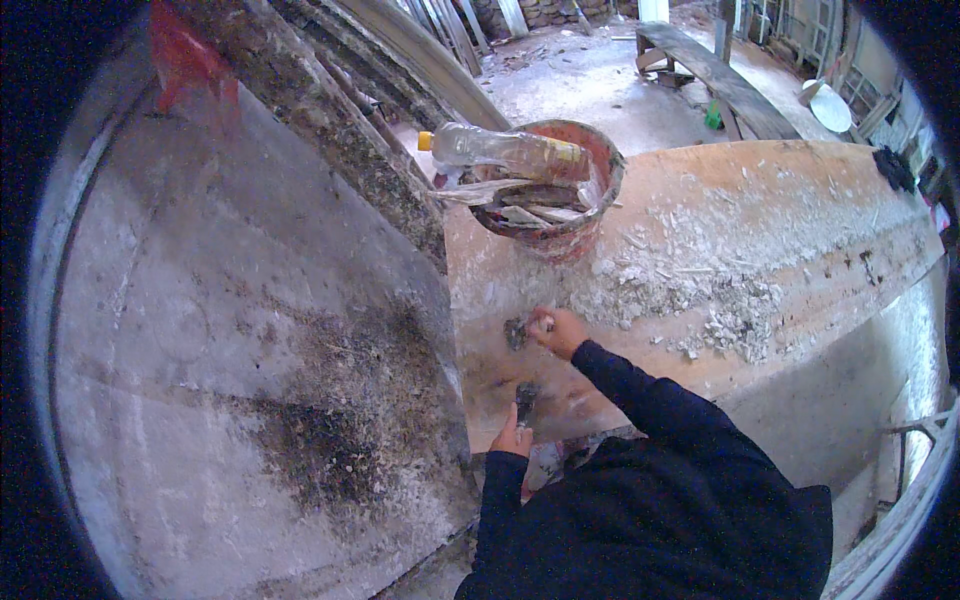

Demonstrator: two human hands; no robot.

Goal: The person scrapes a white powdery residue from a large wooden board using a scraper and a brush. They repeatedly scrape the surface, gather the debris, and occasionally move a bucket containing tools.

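Note:
My right hand (pixel 562 333) is closed around the pale handle of a scraper, whose dark blade (pixel 516 334) is against the wooden board (pixel 620 385). Nearer to me, my left hand (pixel 511 438) grips a second dark-bladed scraper (pixel 526 397) near the board's left end. A gap separates the two tools. Whitish flakes and crumbs (pixel 740 310) are heaped on the board to the right of my right hand. Dark sleeves cover both forearms.
Beyond my hands, a reddish bucket (pixel 570 240) on the board holds pale strips and a clear bottle with a yellow cap (pixel 505 152). A large stained grey panel (pixel 190 330) lies at left, beside dirty beams (pixel 330 130). A plank bench (pixel 715 75) stands far off.

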